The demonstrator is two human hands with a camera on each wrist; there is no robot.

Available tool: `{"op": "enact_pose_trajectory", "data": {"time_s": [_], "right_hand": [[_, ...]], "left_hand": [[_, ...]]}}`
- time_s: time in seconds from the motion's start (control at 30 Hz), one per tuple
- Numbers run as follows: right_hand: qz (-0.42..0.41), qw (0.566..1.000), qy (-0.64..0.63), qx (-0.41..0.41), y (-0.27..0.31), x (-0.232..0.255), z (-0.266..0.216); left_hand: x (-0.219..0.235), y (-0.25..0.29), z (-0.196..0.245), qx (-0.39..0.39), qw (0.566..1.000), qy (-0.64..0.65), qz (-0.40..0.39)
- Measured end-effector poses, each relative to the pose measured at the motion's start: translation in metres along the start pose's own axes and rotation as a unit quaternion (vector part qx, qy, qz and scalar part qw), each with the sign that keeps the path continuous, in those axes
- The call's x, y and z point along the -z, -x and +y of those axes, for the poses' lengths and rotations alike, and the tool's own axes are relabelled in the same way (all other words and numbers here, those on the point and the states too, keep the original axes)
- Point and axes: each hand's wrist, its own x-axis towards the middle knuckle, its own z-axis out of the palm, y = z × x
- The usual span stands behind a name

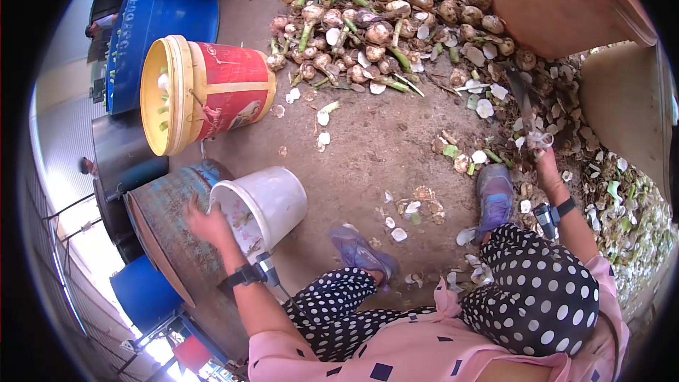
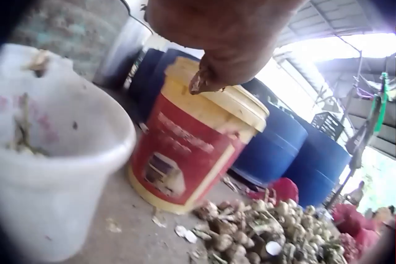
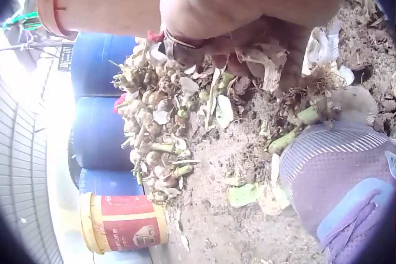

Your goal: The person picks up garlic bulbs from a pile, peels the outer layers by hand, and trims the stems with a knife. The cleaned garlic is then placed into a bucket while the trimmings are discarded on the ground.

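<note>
A knife [image 1: 521, 99] was in the right hand [image 1: 545, 161], its blade pointing away from the person, low over the litter of peel beside the right shoe [image 1: 495, 194]. That hand was clamped on it, fingers curled in around the handle end. In the right wrist view a pale papery scrap [image 3: 267, 64] showed at the fingers; whether they held it or it lay behind them, I could not tell.

Around the knife, bits of peel and cut green stalk [image 1: 488, 155] lay scattered on the floor [image 1: 368, 134].

Across from it, the left hand [image 1: 207, 225] hung beside the mouth of a white bucket [image 1: 281, 201], with its fingers apart and no thing seen in them. Contact with the rim was unclear. The white bucket stood upright, scraps and pink stains inside.

Near it stood a yellow bucket [image 1: 263, 88] with a red label, green and white pieces in it. A heap of bulbs [image 1: 385, 28], some with stalks, spread over the floor beyond. Outermost were a rusty drum [image 1: 170, 212] and blue barrels [image 1: 170, 18].
</note>
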Motion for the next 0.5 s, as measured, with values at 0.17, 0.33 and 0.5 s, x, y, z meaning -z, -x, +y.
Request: {"op": "enact_pose_trajectory", "data": {"time_s": [0.17, 0.33, 0.5], "right_hand": [[-0.052, 0.996, 0.065, -0.030, 0.004, 0.012, -0.029], [-0.055, 0.977, 0.178, -0.101, 0.026, -0.020, -0.082], [-0.014, 0.986, 0.162, -0.045, 0.021, -0.028, -0.050]], "left_hand": [[-0.086, -0.021, 0.146, -0.110, 0.921, 0.295, -0.230], [-0.150, -0.015, 0.312, -0.165, 0.867, 0.226, -0.413], [-0.152, 0.036, 0.365, -0.071, 0.834, 0.317, -0.445]]}}
